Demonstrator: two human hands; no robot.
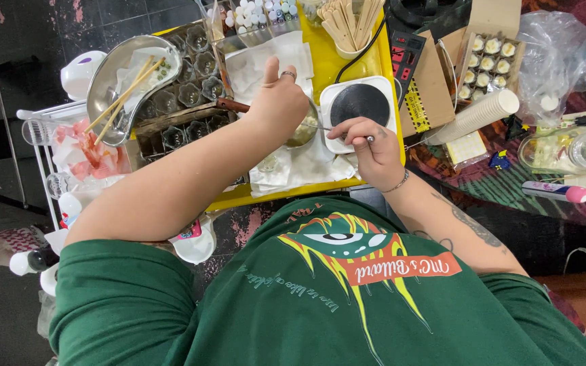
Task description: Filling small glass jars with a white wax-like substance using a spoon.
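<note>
Small metal pot [302,133] on white paper towels [293,169], left hand [278,103] gripping its wooden handle [232,105], right hand [372,150] pinching a thin metal stirrer [323,127], hot plate [359,105] just beside.

Bright even light, soft shadows, sharp focus, wide-angle bending at edges

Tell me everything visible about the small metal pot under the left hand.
The small metal pot is round, shiny, steel-looking, mostly hidden by the left hand, which grips its dark brown handle pointing left. It sits upright on white paper towels on the yellow tray, beside the white hotplate. A thin metal tool in the right hand reaches into it. Contents unclear.
</note>
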